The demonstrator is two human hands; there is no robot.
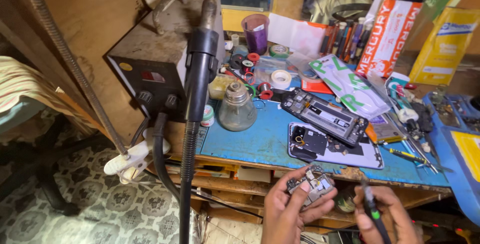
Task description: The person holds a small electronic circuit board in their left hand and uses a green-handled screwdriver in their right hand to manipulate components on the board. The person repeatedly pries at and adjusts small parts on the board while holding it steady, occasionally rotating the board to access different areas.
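Circuit board [311, 184], a small grey-green plate crowded with metal shields and tiny components, sits below the front edge of the workbench [250, 141], pinched between the thumb and fingertips of the left hand [287, 209]. The right hand [385, 219] is clenched around a slim black tool with a green band [371, 206], its tip raised just beside the board and apart from it. Risk, as judged: the board is held in mid-air by its edges only, so side pressure from the tool could tilt it out of the grip and drop it to the patterned floor [75, 204]; a slipping tip could scrape off a component. On the blue bench mat, near the front edge, lie an opened phone frame [324, 115] and a flat white back cover [350, 155]. A rounded glass bottle [237, 109] stands beside the boxy black hot-air station [160, 64], whose ribbed hose and handpiece [200, 74] hang over the left edge.
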